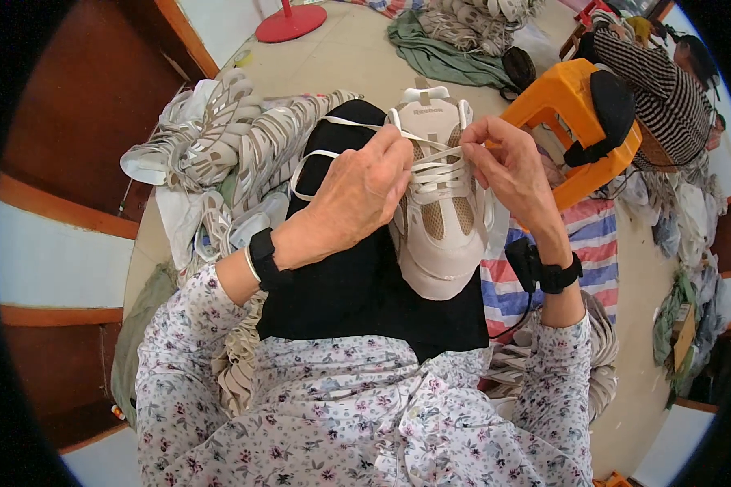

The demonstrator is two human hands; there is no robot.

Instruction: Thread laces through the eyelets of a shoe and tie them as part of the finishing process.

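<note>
In the head view, the shoe (440, 264) lies on the black cloth (333, 304) over the person's lap, a little to one o'clock from the middle. One word is printed in small letters on the upper part of its tongue (421, 124), and it stands upright to the person's eye. I cannot find any other writing that is clear enough to read.

The toe of the shoe points toward the person, between five and six o'clock, and the heel end is at twelve. So the long axis goes almost straight up and down, with only a slight lean. The sole is below and the laced side is up.

The left hand (357, 195), at the nine o'clock side of the shoe, has its fingers closed on the lace (440, 172); a loose loop of it hangs over the cloth toward ten. The right hand (516, 170), at two o'clock, pinches the lace between thumb and fingertips near the shoe's edge.

On the floor at ten o'clock is a pile of similar shoes (252, 154). An orange stool (544, 89) stands at two, and a striped sheet (597, 252) lies at three.
</note>
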